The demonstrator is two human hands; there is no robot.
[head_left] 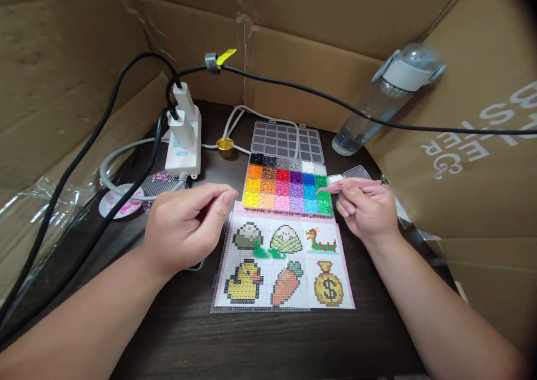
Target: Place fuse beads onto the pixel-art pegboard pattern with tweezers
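My right hand (369, 207) grips pink tweezers (346, 185), whose tip reaches over the green compartments at the right end of the bead box (287, 187). The box holds many colours of small beads, with its clear lid (287, 140) folded back. In front of it lies a pattern sheet (285, 262) with pixel pictures under a clear pegboard; a few green beads (265, 251) sit near the sheet's upper middle. My left hand (188, 223) hovers at the sheet's left edge, fingers curled with thumb near fingertips, holding nothing that I can see.
A white power strip (184, 139) with two plugs and black cables (84, 162) occupies the back left. A gold cap (225, 147) and a leaning water bottle (386, 97) stand behind the box. Cardboard walls (62, 78) surround the dark table (260, 341). A round beaded coaster (121, 200) lies at the left.
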